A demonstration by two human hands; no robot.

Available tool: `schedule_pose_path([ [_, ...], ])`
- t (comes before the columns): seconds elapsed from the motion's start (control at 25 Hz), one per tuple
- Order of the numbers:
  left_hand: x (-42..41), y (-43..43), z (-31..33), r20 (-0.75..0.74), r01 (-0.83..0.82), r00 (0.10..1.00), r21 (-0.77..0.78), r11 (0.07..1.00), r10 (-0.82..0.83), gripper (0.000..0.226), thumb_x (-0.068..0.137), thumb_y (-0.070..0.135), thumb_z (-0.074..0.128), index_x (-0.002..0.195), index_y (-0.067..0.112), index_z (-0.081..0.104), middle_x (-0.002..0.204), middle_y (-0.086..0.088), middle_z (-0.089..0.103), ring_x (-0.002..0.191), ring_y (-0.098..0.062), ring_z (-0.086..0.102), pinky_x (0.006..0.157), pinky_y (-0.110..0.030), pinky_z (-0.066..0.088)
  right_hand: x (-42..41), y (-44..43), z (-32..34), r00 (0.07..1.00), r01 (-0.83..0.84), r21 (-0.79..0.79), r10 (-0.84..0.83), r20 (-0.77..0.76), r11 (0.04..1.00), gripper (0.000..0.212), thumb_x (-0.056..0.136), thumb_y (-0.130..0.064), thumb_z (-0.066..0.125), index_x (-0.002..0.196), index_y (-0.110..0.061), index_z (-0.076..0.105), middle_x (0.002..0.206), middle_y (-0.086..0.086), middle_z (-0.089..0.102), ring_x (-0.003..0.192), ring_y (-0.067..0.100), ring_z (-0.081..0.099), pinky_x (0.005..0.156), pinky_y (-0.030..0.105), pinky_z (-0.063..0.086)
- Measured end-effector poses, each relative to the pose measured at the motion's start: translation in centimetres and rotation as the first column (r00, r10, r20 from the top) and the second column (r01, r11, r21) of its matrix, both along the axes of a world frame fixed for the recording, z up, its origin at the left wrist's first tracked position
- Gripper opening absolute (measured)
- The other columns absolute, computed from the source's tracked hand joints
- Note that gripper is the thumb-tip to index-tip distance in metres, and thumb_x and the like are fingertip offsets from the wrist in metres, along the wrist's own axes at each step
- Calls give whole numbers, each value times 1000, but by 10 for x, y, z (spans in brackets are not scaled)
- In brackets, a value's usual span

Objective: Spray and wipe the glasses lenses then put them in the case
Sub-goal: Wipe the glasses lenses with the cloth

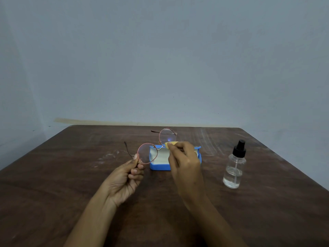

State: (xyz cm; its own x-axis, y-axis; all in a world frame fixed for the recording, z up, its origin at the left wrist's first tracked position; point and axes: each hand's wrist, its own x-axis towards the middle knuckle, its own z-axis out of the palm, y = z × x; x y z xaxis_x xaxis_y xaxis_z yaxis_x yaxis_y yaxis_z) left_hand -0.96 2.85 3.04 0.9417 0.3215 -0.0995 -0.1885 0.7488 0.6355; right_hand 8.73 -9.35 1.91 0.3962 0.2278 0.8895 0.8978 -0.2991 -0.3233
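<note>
Glasses point(156, 146) pinched at one rim by left hand point(124, 177); cloth point(170, 144) pinched in right hand point(185, 161). Frame could be twisted by wiping pressure.

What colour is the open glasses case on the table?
Blue case with a pale lining, clearest in the head view.

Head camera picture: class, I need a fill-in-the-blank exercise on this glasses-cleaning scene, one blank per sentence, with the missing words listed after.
1. The left hand holds the round, thin-rimmed glasses by the rim of one ____.
2. The right hand pinches a small ____ cloth near the glasses' bridge.
3. The open case behind the hands is ____ with a white lining.
4. The clear spray bottle with the black pump stands ____ on the brown wooden table.

Missing words: lens; yellow; blue; upright
</note>
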Motion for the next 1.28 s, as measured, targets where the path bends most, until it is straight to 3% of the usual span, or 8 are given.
schedule_pose_path([
  [0.08, 2, -1, 0, -51, -48, 997, 36, 998, 50, 15, 84, 4, 49, 69, 4, 48, 44, -2, 48, 27, -4, 37, 26, -6, 28, 6, -3, 2, 1000, 23, 34, -22, -21, 999, 25, 80, -1, 56, 100, -1, 69, 88, 8, 64, 77, 15, 62, 75, 20, 47],
  [0.16, 2, -3, 1, -73, -54, 996, 64, 996, 59, 27, 94, 8, 32, 71, 5, 46, 44, -2, 48, 27, -3, 36, 26, -6, 28, 10, -5, 4, 999, 32, 70, -29, -44, 997, 25, 79, 0, 55, 100, 0, 70, 87, 9, 64, 75, 17, 63, 73, 19, 46],
  [0.56, 1, -10, 3, -143, -44, 986, 271, 962, 85, 30, 94, 12, 35, 66, 5, 45, 42, 0, 47, 26, -2, 35, 26, -7, 26, 11, -9, 7, 998, 43, 104, -37, -54, 994, 25, 80, 1, 56, 103, -1, 68, 86, 8, 62, 71, 11, 56, 67, 23, 46],
  [0.88, 1, -8, 3, -124, -54, 989, 201, 978, 80, 28, 94, 11, 35, 68, 6, 46, 44, -2, 47, 27, -2, 36, 26, -7, 28, -2, 0, 1, 989, 4, -96, 10, 146, 995, 27, 82, -3, 49, 101, -1, 68, 91, 9, 64, 82, 17, 62, 78, 22, 47],
  [1.08, 3, -8, 2, -118, -40, 991, 196, 980, 64, 27, 94, 12, 35, 70, 5, 46, 44, -2, 47, 27, -2, 36, 26, -7, 28, 12, -7, 5, 995, 75, -10, -75, 61, 997, 26, 80, 2, 55, 102, 0, 68, 89, 10, 64, 83, 10, 51, 79, 22, 44],
  [1.28, 4, -6, 1, -99, -63, 992, 152, 986, 78, 26, 93, 10, 35, 70, 5, 46, 43, -2, 48, 27, -3, 36, 26, -6, 28, 11, -7, 4, 997, 38, 56, -34, -62, 998, 24, 79, 1, 57, 100, 0, 69, 86, 8, 63, 72, 11, 58, 72, 15, 44],
])
